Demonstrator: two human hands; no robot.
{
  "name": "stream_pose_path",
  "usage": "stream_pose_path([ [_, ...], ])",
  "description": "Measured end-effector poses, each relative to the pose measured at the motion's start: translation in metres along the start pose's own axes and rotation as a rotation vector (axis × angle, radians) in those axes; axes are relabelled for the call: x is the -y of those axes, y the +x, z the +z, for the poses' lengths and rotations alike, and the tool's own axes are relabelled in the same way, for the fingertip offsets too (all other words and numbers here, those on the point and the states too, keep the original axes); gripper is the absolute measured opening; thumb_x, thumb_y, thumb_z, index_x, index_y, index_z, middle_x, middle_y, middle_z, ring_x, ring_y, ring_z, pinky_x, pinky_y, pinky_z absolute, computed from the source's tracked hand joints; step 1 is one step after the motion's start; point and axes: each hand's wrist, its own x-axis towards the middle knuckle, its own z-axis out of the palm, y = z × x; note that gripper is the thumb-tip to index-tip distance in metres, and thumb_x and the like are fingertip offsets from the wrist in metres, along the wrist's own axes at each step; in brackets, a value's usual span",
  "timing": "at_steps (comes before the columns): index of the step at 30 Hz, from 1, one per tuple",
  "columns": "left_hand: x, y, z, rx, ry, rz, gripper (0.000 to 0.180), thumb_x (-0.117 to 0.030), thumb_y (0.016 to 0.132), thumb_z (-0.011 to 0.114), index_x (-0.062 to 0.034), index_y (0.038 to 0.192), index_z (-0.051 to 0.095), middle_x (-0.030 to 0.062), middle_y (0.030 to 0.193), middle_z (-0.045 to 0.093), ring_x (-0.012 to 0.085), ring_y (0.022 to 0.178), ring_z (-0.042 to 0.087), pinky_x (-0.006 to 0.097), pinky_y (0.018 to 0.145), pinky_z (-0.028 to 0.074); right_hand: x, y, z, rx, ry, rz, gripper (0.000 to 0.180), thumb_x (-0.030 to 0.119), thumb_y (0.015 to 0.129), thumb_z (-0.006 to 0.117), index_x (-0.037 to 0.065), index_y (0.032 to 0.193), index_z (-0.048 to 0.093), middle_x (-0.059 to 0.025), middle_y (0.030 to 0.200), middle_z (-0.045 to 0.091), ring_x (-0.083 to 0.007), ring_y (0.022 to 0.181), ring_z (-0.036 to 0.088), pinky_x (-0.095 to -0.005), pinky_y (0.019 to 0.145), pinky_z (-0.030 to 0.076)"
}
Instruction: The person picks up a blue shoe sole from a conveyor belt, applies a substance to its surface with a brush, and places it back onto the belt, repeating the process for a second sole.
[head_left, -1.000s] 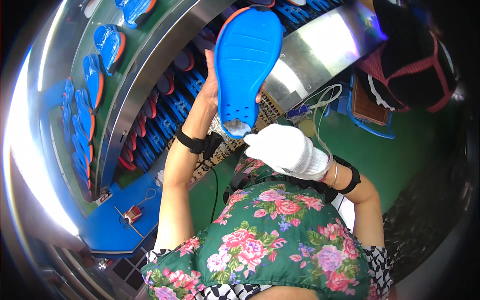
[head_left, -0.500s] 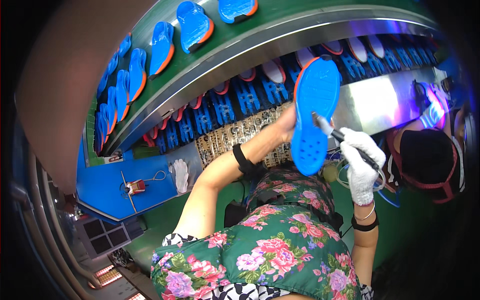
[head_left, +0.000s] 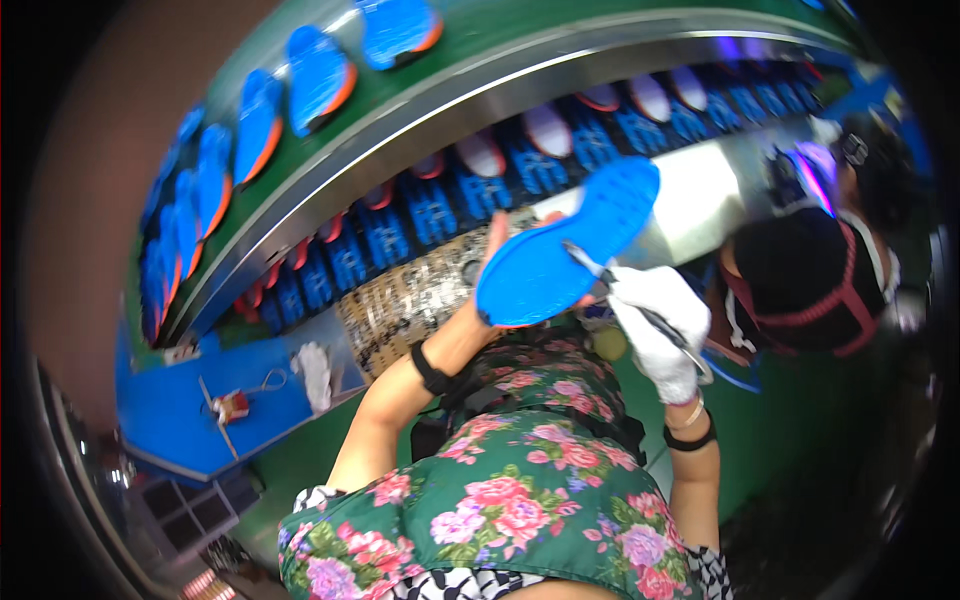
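Note:
A blue shoe sole (head_left: pixel 540 272) with an orange edge lies tilted in my left hand (head_left: pixel 494 245). That hand is bare and supports the sole from beneath; most of its fingers are hidden. My right hand (head_left: pixel 662 325) wears a white knit glove and grips a dark-handled brush (head_left: pixel 588 261) like a pen. The brush tip is at the middle of the sole, on or just above its glossy face. The end of the sole with several dark holes points to the upper right.
Glossy blue soles (head_left: pixel 318 80) lie on a green conveyor belt (head_left: pixel 455 35) with a metal rim. Beneath it hangs a row of blue racks (head_left: pixel 432 208) with shoe parts. A blue table (head_left: pixel 165 400) at left bears a white glove (head_left: pixel 314 375). A co-worker (head_left: pixel 805 280) sits at right.
My left hand has turned the sole so its holed end now points to the upper right instead of down. The brush has moved with my right hand to the left. The whole view has shifted.

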Motion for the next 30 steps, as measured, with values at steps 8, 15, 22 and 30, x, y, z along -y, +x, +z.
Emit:
stream_pose_path([
  [8, 0.032, -0.002, -0.009, 0.311, -0.023, -0.048, 0.112, -0.078, 0.073, 0.07, -0.0036, 0.151, 0.041, 0.0241, 0.142, 0.055, 0.0469, 0.124, 0.057, 0.067, 0.108, 0.042, 0.012, 0.016, 0.001, -0.106, -0.112, -0.198, 0.021, -0.004, 0.077, 0.077, 0.002, 0.097, 0.076, -0.0124, 0.094, 0.074, -0.0247, 0.082, 0.071, -0.0364, 0.073, 0.056],
  [15, 0.045, 0.005, -0.005, 0.09, 0.233, -0.004, 0.08, -0.063, 0.084, 0.072, -0.0122, 0.144, 0.055, 0.0116, 0.138, 0.063, 0.0317, 0.125, 0.061, 0.052, 0.11, 0.046, 0.021, 0.048, -0.009, -0.147, -0.242, -0.318, 0.024, -0.002, 0.078, 0.077, 0.003, 0.102, 0.077, -0.0129, 0.099, 0.075, -0.0267, 0.085, 0.071, -0.0383, 0.076, 0.056],
  [22, 0.03, -0.004, -0.031, -0.101, 0.502, 0.078, 0.085, -0.054, 0.088, 0.072, -0.0066, 0.152, 0.042, 0.0179, 0.149, 0.053, 0.0355, 0.135, 0.053, 0.054, 0.117, 0.039, 0.025, 0.037, 0.007, 0.016, -0.314, -0.305, 0.039, 0.001, 0.079, 0.074, 0.01, 0.117, 0.075, -0.0094, 0.113, 0.074, -0.028, 0.1, 0.069, -0.0388, 0.085, 0.055],
  [30, 0.03, 0.0, -0.022, -0.219, 0.557, 0.199, 0.097, -0.066, 0.084, 0.07, -0.008, 0.155, 0.037, 0.0191, 0.152, 0.049, 0.0385, 0.137, 0.05, 0.055, 0.115, 0.041, 0.02, 0.041, 0.001, -0.182, -0.195, -0.288, 0.022, -0.002, 0.08, 0.074, 0.0, 0.102, 0.076, -0.0146, 0.102, 0.075, -0.0298, 0.088, 0.071, -0.0393, 0.078, 0.057],
])
